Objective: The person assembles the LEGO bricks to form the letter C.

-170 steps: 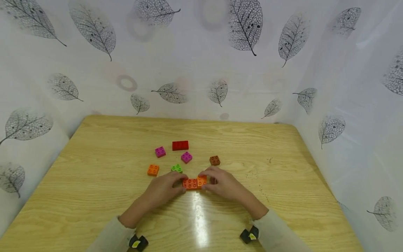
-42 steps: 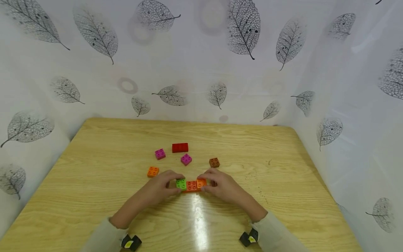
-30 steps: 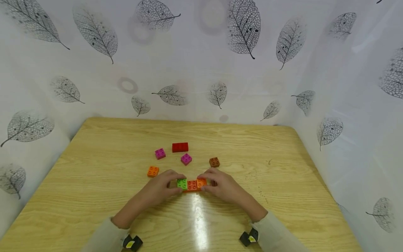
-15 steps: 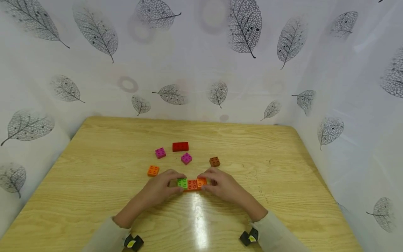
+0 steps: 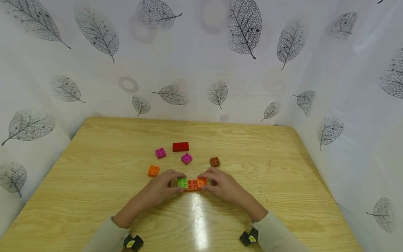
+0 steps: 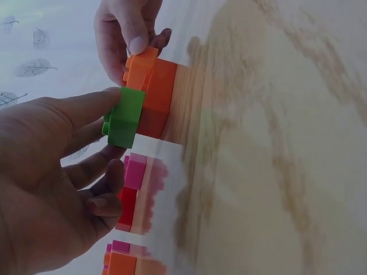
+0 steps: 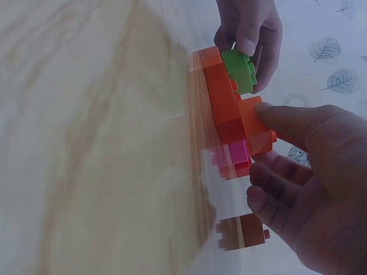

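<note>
See long red-orange brick [image 5: 192, 184] on worktop [image 5: 252, 141] btwn L hand [image 5: 158, 185] & R hand [image 5: 223, 182], long axis L–R, near both. Pinching green brick [image 5: 182, 183] over L end w/ L, orange brick [image 5: 202, 183] on R end w/ R; can't tell seating of green.

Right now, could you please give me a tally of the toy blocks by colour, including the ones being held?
Small orange blocks: 2
Magenta blocks: 2
Green block: 1
Long red-orange block: 1
Long red block: 1
Brown block: 1
Total: 8
</note>
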Demonstrator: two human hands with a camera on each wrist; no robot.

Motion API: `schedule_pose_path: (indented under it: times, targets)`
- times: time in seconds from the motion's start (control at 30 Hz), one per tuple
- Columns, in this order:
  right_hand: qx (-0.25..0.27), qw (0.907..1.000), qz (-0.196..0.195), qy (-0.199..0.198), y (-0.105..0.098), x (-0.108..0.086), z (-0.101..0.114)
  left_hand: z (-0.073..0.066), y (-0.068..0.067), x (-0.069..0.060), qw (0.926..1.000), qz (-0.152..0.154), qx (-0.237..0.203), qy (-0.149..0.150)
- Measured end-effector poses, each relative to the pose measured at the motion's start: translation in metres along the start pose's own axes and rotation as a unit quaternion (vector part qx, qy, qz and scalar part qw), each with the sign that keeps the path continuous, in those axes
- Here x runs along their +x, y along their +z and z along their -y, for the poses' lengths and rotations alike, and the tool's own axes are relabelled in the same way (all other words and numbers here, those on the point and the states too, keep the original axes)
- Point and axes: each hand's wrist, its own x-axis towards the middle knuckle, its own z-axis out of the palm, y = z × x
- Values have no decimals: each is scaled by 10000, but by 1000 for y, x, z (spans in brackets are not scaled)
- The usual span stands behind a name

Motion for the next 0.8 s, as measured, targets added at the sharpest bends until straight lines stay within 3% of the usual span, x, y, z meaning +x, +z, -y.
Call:
schedule_pose_path:
  times: [0.23,0.33,0.57,0.8]
  targets:
    - [-10,10000,8,51,1,0,-2,3,-8,-5,9997,-41,-66,-237]
    - [-6,10000,31,57,0,0,-2,6,-14,-7,9993,-192,-62,-321]
    - [-196,9998,-20,-47,-1,0,2,18,-32,-16,9975,-660,198,-180]
    - [-439,9990,-55,-105,0,0,3,30,-47,-21,9946,-913,359,-345]
